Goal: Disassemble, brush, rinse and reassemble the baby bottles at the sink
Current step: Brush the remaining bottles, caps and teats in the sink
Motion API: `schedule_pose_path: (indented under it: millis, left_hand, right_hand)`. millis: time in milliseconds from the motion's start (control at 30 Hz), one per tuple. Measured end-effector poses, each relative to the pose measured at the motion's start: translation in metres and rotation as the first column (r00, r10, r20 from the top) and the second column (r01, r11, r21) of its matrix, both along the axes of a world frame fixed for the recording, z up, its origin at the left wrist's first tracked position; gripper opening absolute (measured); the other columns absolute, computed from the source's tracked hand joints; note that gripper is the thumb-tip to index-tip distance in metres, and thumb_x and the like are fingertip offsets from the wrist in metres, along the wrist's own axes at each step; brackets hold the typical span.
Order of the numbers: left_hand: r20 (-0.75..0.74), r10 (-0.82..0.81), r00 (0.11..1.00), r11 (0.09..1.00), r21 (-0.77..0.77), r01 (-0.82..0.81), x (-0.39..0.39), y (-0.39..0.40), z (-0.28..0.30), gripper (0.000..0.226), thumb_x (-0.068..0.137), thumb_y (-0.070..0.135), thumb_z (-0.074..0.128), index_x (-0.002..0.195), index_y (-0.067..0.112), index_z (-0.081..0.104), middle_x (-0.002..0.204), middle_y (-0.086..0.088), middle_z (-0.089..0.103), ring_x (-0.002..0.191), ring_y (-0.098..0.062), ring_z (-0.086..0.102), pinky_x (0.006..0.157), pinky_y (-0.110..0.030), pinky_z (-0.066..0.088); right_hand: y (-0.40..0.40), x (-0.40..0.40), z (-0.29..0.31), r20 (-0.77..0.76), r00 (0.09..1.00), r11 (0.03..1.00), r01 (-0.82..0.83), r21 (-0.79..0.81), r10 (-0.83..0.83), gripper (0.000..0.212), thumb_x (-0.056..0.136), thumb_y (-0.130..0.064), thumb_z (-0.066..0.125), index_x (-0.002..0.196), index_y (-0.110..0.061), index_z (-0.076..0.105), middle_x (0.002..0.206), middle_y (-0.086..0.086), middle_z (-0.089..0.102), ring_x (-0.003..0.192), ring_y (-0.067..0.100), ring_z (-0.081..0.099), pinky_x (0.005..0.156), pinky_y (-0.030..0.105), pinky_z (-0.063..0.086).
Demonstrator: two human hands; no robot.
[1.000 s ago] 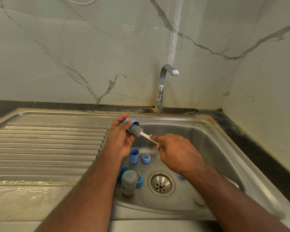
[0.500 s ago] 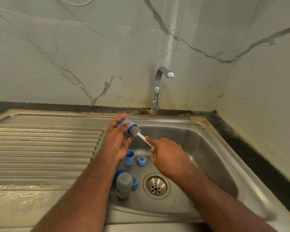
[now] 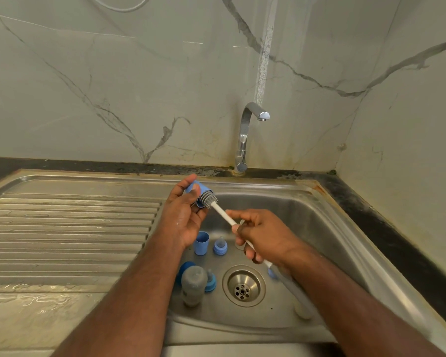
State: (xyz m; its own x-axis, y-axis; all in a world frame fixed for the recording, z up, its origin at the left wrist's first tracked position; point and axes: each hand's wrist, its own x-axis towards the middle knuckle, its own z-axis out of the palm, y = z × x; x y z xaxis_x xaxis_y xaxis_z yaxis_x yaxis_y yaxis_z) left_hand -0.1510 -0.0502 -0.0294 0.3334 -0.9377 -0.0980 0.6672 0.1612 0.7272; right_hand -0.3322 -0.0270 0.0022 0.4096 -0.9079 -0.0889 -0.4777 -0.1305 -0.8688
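Note:
My left hand (image 3: 184, 217) grips a blue bottle cap (image 3: 196, 191) over the sink's back left corner, its open end facing right. My right hand (image 3: 264, 235) holds the white handle of a bottle brush (image 3: 223, 212), whose grey bristle head (image 3: 209, 199) sits at the cap's mouth. On the basin floor stand another blue cap (image 3: 201, 242) and a blue collar with a teat (image 3: 220, 246). A frosted bottle body (image 3: 193, 284) stands near the drain, with a blue part (image 3: 184, 267) behind it and a second collar with teat (image 3: 211, 281) beside it.
The steel sink basin (image 3: 307, 228) has a round drain (image 3: 243, 286) in its middle. A chrome tap (image 3: 245, 135) rises at the back, no water running. A ribbed draining board (image 3: 70, 233) lies to the left. A pale part (image 3: 303, 310) lies under my right forearm.
The brush head has slid a little out of the cap toward the right, and my right hand has drawn back along the handle. The view shifted slightly.

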Motion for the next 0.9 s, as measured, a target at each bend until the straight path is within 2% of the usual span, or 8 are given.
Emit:
schedule_pose_path:
  millis: [133,200,267,333,500,667,800,900]
  left_hand:
    - [0.065,-0.022,0.998,1.000,-0.015,0.023,-0.004,0.001,-0.001,0.028,0.098,0.004,0.059,0.119,0.019,0.068,0.135,-0.016,0.059,0.121,-0.039,0.063,0.092,-0.041,0.059]
    - [0.073,-0.035,0.997,0.999,-0.008,0.036,-0.005,0.002,0.000,0.028,0.098,0.004,0.059,0.118,0.020,0.069,0.136,-0.014,0.058,0.123,-0.040,0.062,0.093,-0.042,0.058]
    - [0.034,-0.032,0.999,0.999,-0.008,0.032,-0.003,0.002,0.001,0.027,0.098,0.004,0.060,0.117,0.020,0.070,0.134,-0.014,0.059,0.125,-0.041,0.061,0.092,-0.041,0.059]
    - [-0.011,-0.025,1.000,0.999,-0.022,0.024,0.000,0.001,0.002,0.027,0.098,0.004,0.059,0.118,0.019,0.069,0.130,-0.014,0.060,0.125,-0.041,0.061,0.088,-0.041,0.061]
    - [0.028,-0.064,0.998,0.997,-0.034,0.065,-0.004,0.001,0.002,0.028,0.098,0.004,0.058,0.121,0.018,0.068,0.135,-0.016,0.057,0.125,-0.043,0.061,0.090,-0.042,0.060]
    - [-0.005,-0.033,0.999,0.999,-0.022,0.033,0.000,-0.001,0.000,0.028,0.099,0.006,0.058,0.121,0.017,0.068,0.134,-0.017,0.058,0.123,-0.042,0.062,0.097,-0.045,0.057]
    - [0.001,-0.042,0.999,0.999,-0.025,0.042,-0.003,-0.001,0.000,0.031,0.102,0.005,0.052,0.129,0.016,0.064,0.125,-0.015,0.062,0.121,-0.043,0.063,0.099,-0.046,0.054]
    - [-0.024,-0.071,0.997,0.997,-0.033,0.071,-0.006,-0.001,0.000,0.032,0.102,0.003,0.052,0.130,0.013,0.063,0.129,-0.019,0.059,0.122,-0.045,0.062,0.095,-0.045,0.057]
  right_hand:
    - [0.003,0.011,-0.006,-0.279,0.959,0.971,-0.015,-0.241,-0.055,0.045,0.104,-0.022,0.049,0.146,-0.036,0.048,0.093,-0.007,0.060,0.069,0.010,0.059,0.067,0.028,0.058]
    - [0.006,0.013,-0.006,-0.206,0.978,0.992,-0.025,-0.123,-0.001,0.045,0.104,-0.020,0.047,0.147,-0.035,0.047,0.087,-0.003,0.060,0.059,0.009,0.056,0.052,0.023,0.051]
    - [0.005,0.006,-0.001,0.032,0.999,0.994,-0.033,0.101,0.030,0.045,0.103,-0.013,0.049,0.145,-0.030,0.051,0.077,0.002,0.061,0.049,0.009,0.050,0.042,0.022,0.041]
    - [0.003,-0.001,0.003,0.179,0.984,0.981,-0.037,0.188,0.003,0.044,0.102,-0.008,0.050,0.141,-0.026,0.055,0.072,0.005,0.061,0.047,0.012,0.048,0.039,0.023,0.038]
    - [0.006,0.012,-0.003,-0.012,1.000,1.000,0.013,0.021,-0.013,0.045,0.105,-0.017,0.047,0.146,-0.034,0.048,0.085,0.006,0.063,0.049,0.009,0.051,0.046,0.024,0.043]
    - [0.005,0.006,0.002,0.033,0.999,0.999,-0.031,0.037,0.030,0.046,0.103,-0.014,0.051,0.145,-0.033,0.049,0.080,0.005,0.063,0.050,0.011,0.050,0.046,0.025,0.044]
    - [0.002,0.013,-0.002,0.012,0.998,0.998,0.062,-0.011,-0.062,0.045,0.103,-0.016,0.051,0.145,-0.033,0.049,0.080,0.005,0.063,0.052,0.011,0.053,0.046,0.023,0.043]
    - [-0.001,0.019,-0.006,-0.013,0.997,0.996,0.077,-0.041,-0.078,0.044,0.104,-0.018,0.051,0.145,-0.033,0.049,0.083,0.005,0.064,0.056,0.012,0.054,0.047,0.023,0.044]
